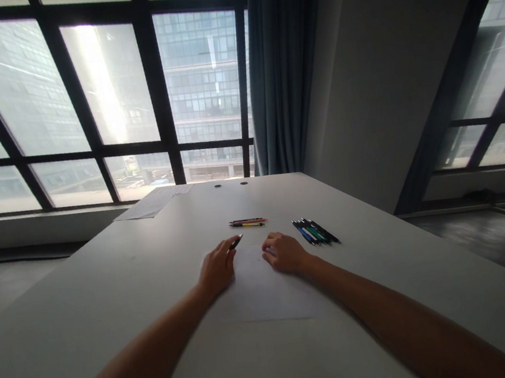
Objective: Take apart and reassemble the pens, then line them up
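Note:
My left hand [218, 266] is closed around a dark pen [236, 241], whose light tip points up and to the right. It rests at the left edge of a white sheet of paper [267, 298]. Over the sheet's right side, my right hand [285, 251] has its fingers curled and thumb drawn in. Whatever may be between those fingertips is too small to make out. Beyond both hands lie a few pens or pencils [247, 222], one of them yellow and black. To the right of my right hand, several pens [316, 232] in black, blue and green lie side by side at a slant.
The white table [110, 307] stretches away toward a large window [201, 78]. Some papers [152, 203] lie at its far left corner. Two small dark round discs [217, 186] sit near the far edge. A blue curtain [284, 73] hangs behind the table.

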`<state>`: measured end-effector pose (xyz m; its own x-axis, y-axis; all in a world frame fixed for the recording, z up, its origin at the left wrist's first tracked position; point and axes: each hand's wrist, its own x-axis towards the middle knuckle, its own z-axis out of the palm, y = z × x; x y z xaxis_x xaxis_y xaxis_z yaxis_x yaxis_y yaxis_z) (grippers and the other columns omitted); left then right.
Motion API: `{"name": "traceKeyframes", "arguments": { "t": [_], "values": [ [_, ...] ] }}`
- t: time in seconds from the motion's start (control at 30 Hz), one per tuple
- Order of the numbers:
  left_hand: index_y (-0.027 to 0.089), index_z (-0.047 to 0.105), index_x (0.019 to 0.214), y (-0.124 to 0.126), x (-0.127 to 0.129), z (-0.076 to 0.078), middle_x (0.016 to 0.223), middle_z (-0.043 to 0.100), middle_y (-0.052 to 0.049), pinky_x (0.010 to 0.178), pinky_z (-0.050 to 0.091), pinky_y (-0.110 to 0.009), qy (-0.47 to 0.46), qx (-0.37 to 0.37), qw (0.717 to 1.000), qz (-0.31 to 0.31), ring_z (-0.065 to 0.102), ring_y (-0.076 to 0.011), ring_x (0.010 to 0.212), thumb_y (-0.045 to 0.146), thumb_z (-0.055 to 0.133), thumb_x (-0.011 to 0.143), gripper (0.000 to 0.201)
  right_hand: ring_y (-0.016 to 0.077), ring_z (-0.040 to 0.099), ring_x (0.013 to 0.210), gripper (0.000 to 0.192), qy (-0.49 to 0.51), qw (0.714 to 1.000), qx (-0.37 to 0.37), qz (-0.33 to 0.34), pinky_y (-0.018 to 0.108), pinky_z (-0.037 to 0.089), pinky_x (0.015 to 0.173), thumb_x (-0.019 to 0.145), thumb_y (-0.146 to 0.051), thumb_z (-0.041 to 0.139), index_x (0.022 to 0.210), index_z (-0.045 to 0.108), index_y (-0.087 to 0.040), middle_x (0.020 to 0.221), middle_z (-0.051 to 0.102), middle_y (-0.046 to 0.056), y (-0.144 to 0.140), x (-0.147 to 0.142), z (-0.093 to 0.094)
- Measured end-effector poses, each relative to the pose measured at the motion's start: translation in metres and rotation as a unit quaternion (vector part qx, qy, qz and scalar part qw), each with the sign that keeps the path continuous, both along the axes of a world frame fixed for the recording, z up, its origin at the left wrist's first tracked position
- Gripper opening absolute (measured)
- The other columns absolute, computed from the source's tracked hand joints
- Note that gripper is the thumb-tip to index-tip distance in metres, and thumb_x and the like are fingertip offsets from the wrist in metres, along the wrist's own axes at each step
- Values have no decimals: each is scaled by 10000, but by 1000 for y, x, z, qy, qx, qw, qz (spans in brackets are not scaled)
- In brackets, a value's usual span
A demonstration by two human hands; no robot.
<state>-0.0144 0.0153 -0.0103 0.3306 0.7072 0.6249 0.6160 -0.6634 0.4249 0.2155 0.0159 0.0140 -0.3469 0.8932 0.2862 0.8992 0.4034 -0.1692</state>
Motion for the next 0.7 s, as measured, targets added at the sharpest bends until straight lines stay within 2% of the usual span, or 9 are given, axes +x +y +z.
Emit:
{"name": "traceKeyframes", "arguments": {
  "t": [0.1, 0.17, 0.27, 0.43, 0.5, 0.57, 0.7],
  "values": [
    [226, 599, 1164, -5, 2, 2, 1083, 685, -65, 796, 508, -312, 103, -15, 995, 3, 659, -200, 898, 204, 431, 890, 323, 227, 572, 1036, 346, 45, 999, -2, 17, 329, 418, 916, 856, -312, 567, 1154, 639, -152, 1146, 629, 113, 2, -1, -3],
    [220, 628, 1116, -7, 4, 5, 1042, 700, -62, 789, 516, -315, 143, -30, 989, 6, 665, -209, 886, 201, 448, 874, 302, 220, 561, 1063, 351, 60, 997, -11, 53, 322, 408, 941, 854, -292, 572, 1164, 630, -137, 1161, 625, 120, 4, 1, -6],
    [214, 635, 1101, -11, 6, 7, 1031, 702, -67, 774, 519, -318, 169, -33, 985, 9, 668, -215, 871, 199, 450, 867, 299, 217, 557, 1071, 275, 59, 993, -9, 104, 339, 398, 964, 841, -247, 587, 1084, 658, -140, 1135, 637, 116, 7, 4, -11],
    [212, 617, 1117, -13, 6, 6, 1000, 688, -75, 722, 511, -309, 175, 6, 985, -6, 667, -210, 815, 214, 429, 893, 292, 240, 556, 1070, 285, 85, 989, 45, 113, 402, 397, 936, 854, -230, 590, 1124, 622, -143, 1138, 638, 123, 8, 4, -13],
    [215, 622, 1099, -13, 6, 6, 972, 683, -72, 702, 505, -301, 168, 16, 986, -4, 662, -204, 797, 245, 431, 909, 271, 231, 564, 1028, 226, 109, 983, 78, 126, 399, 400, 903, 912, -269, 533, 1077, 632, -151, 1080, 656, 111, 6, 0, -10],
    [219, 632, 1071, -13, 6, 6, 940, 678, -65, 685, 496, -289, 159, 26, 987, -3, 655, -195, 783, 285, 436, 925, 254, 208, 574, 939, 264, 128, 976, 91, 150, 372, 410, 849, 971, -311, 436, 984, 652, -159, 975, 670, 93, 2, -6, -7],
    [216, 640, 1056, -12, 7, 6, 915, 670, -60, 683, 485, -262, 139, 47, 989, -12, 645, -173, 788, 334, 423, 951, 268, 177, 554, 760, 351, 133, 974, 69, 171, 326, 414, 744, 991, -296, 383, 816, 654, -157, 793, 651, 65, -3, -18, -7]
  ]
}}
